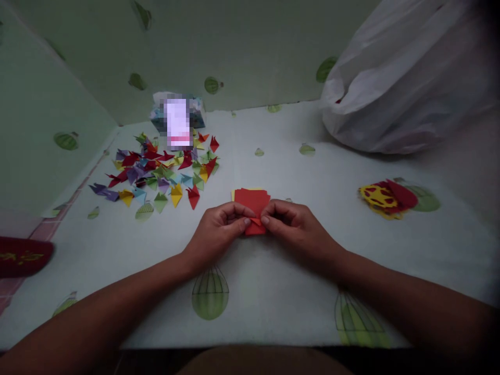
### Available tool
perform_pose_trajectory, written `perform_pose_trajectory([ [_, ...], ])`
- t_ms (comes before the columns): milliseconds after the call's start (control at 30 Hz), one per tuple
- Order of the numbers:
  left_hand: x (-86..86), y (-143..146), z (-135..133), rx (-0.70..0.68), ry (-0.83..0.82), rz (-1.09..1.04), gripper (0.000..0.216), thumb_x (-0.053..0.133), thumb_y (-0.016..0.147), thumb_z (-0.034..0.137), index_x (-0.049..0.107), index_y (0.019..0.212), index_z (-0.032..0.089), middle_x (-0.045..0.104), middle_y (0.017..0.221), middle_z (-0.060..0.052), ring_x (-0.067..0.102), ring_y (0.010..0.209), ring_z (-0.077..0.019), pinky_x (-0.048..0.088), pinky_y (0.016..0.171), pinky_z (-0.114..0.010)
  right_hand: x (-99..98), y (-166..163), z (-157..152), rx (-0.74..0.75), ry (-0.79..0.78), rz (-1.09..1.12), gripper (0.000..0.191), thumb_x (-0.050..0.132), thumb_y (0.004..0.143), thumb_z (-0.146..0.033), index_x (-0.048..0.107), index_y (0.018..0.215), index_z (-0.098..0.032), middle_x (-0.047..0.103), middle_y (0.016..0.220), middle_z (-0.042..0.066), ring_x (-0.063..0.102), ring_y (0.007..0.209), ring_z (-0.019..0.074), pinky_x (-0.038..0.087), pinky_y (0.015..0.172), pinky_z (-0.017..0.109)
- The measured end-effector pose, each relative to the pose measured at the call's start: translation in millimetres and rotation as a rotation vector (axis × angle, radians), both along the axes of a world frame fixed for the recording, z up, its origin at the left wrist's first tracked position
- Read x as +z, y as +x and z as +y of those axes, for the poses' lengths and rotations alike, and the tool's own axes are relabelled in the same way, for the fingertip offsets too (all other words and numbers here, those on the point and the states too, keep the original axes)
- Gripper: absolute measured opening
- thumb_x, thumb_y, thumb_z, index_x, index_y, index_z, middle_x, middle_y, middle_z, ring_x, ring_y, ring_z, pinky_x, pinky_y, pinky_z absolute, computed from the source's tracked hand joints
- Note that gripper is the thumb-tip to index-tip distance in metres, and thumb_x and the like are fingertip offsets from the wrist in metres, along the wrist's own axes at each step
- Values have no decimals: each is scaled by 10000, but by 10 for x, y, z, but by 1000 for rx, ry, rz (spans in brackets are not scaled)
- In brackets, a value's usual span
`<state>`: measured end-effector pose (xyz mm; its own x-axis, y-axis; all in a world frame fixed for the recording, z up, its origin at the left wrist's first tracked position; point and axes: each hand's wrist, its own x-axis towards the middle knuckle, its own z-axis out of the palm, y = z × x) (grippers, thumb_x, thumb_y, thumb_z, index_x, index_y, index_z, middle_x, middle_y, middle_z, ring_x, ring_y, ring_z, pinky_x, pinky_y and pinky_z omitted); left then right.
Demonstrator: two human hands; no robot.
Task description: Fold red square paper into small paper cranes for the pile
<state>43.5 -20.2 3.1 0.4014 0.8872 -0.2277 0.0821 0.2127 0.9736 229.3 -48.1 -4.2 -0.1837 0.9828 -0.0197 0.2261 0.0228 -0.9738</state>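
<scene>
Both my hands meet over a small stack of square paper [252,199], red on top with a yellow edge showing at its upper left. Between them is a small folded piece of orange-red paper [255,222]. My left hand [219,229] pinches its left side between thumb and index finger. On the opposite side my right hand [295,224] pinches it the same way. The fingertips hide much of the folded piece, so its exact shape is unclear. Farther left lies a spread of folded paper cranes [175,194] in red, yellow, green, purple and blue.
A tissue box [198,112] stands by the back wall, with a blurred bright screen [178,122] before it. A white plastic bag [375,114] fills the back right. Red and yellow cut-out decorations [385,198] lie right. A dark red object [25,257] sits at the left edge.
</scene>
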Motion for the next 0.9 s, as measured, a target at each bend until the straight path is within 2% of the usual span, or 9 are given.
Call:
perform_pose_trajectory([
  [367,0,0,-26,-14,68,50,141,698,782,254,694,880,153,704,840,-29,629,764,-139,477,707,-257,20,2,5,56,-15,-3,135,586,843,-253,597,735,-174,564,705,-4,482,677,134,350,616,270],
  [533,19,6,-18,6,62,61,131,702,771,253,695,858,155,688,789,-17,613,718,-134,466,670,-250,7,5,11,68,-38,9,128,607,838,-282,603,765,-176,576,727,2,484,689,140,354,617,270],
  [700,19,-5,-7,-11,22,30,130,691,781,256,709,863,157,676,744,-4,584,665,-114,449,636,-235,1,19,19,53,-85,42,181,581,859,-314,571,738,-181,541,722,-2,471,695,142,356,635,274],
  [900,18,7,-19,-9,-50,-4,163,717,763,240,705,900,153,698,803,-15,617,715,-115,486,685,-240,0,21,18,50,-85,30,190,569,868,-315,556,733,-182,528,721,-2,460,697,143,351,637,277],
])
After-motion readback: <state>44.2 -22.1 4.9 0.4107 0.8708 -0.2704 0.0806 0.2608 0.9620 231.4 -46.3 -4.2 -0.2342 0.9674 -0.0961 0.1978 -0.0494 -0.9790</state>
